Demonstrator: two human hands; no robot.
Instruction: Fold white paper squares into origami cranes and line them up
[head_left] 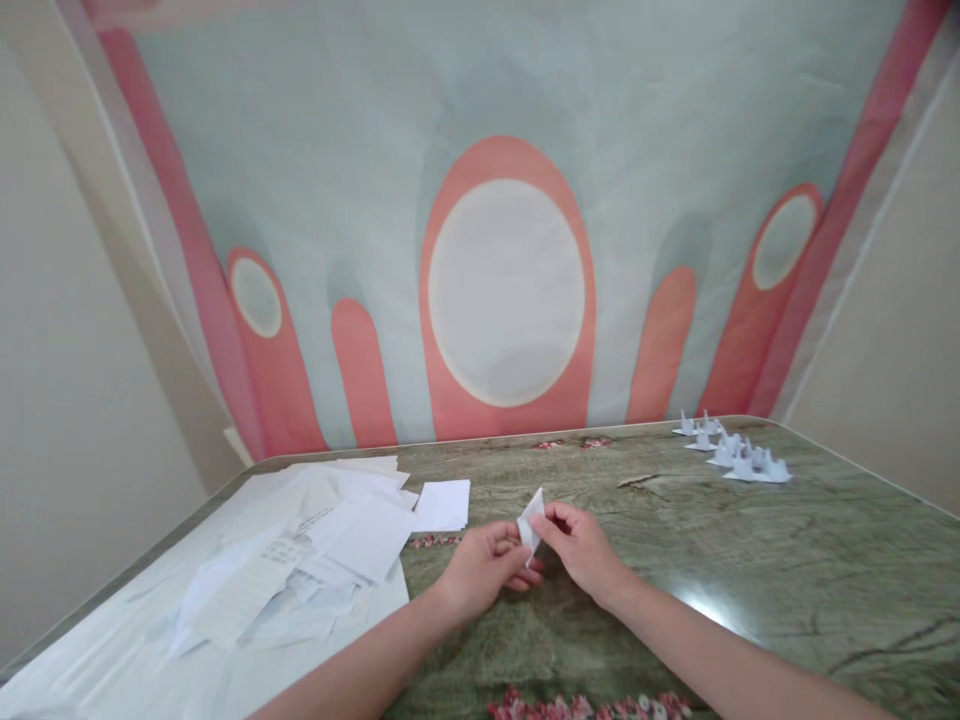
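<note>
Between my two hands, a small folded white paper [529,524] is held up over the table, narrow and pointed at the top and bottom. My left hand [489,562] pinches its lower left part, with the thumb in front and the fingers curled behind. My right hand [579,540] grips its right edge between thumb and index finger. Just left of the hands lies a neat stack of square white paper [442,505] on the table.
Loose white papers [352,525], some with writing, are heaped on a large white sheet [90,640] at the left. Several folded paper figures [742,458] stand at the far right of the green marbled table [750,550]. A patterned backdrop [510,90] hangs behind the table.
</note>
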